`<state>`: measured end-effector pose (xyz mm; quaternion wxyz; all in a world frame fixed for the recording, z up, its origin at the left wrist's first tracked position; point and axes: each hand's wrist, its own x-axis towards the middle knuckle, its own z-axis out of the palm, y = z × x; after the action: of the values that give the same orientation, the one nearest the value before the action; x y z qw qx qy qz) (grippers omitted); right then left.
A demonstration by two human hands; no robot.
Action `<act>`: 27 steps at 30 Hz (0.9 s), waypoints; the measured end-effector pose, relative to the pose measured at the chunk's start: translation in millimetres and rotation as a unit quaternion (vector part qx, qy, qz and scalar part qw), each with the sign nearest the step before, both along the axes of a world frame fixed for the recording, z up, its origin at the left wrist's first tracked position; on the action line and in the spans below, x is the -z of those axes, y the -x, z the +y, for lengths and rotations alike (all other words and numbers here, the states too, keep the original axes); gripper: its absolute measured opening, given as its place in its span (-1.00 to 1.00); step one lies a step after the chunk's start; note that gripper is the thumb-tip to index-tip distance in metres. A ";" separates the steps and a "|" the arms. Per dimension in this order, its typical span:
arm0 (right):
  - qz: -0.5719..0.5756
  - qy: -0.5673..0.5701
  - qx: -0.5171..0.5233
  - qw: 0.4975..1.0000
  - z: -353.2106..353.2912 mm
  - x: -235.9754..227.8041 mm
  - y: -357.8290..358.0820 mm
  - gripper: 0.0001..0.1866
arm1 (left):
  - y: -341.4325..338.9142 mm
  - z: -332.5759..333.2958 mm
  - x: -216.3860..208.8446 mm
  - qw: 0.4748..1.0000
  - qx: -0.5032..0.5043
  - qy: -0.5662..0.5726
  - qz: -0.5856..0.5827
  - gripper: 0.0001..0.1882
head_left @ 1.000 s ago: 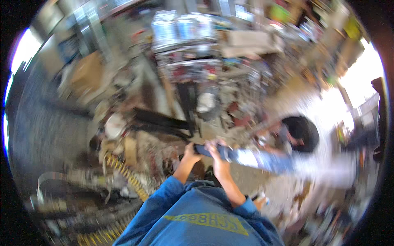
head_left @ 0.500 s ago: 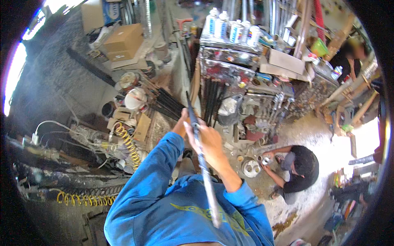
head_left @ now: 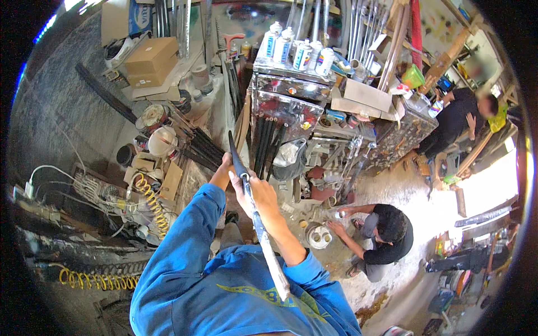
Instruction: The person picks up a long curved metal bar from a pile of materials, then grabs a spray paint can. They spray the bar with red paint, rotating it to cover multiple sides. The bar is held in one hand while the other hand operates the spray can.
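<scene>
Behind the pole [head_left: 269,249], both hands [head_left: 224,168] [head_left: 262,195] are partly hidden.

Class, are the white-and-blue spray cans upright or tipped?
Upright: the white-and-blue spray cans stand on their bases on the dark, paint-spattered cabinet, narrowed tops up.

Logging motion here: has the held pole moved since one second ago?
Yes. Against the cabinet, the pole has swung: its pale end pointed right, sideways to the cabinet; now it points away from the cabinet, over the blue sweatshirt.
</scene>
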<state>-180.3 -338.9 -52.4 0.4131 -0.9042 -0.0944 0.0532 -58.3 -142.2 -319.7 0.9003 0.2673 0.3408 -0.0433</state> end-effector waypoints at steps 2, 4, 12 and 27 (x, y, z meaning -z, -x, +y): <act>-0.019 0.002 -0.003 1.000 -0.8 3.7 0.4 -0.36 | -1.8 -1.6 -5.4 1.000 -0.004 0.005 -0.006 -0.34; -0.024 -0.004 -0.005 1.000 -0.6 5.3 0.7 -0.37 | -3.4 -5.2 -10.8 1.000 -0.009 0.008 -0.010 -0.33; -0.015 0.045 -0.022 0.999 -32.0 -35.9 -4.7 -0.53 | -41.1 -47.6 -52.9 0.994 -0.039 0.054 -0.090 -0.27; -0.248 -0.479 0.034 0.841 -100.5 -62.2 -62.6 -0.63 | 63.0 -143.8 -329.3 0.707 0.074 -0.484 -0.510 -0.71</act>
<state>-117.7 -439.4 9.7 0.7595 -0.5789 -0.1768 -0.2383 -121.3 -285.9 9.6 0.6782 0.6717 -0.2169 0.2043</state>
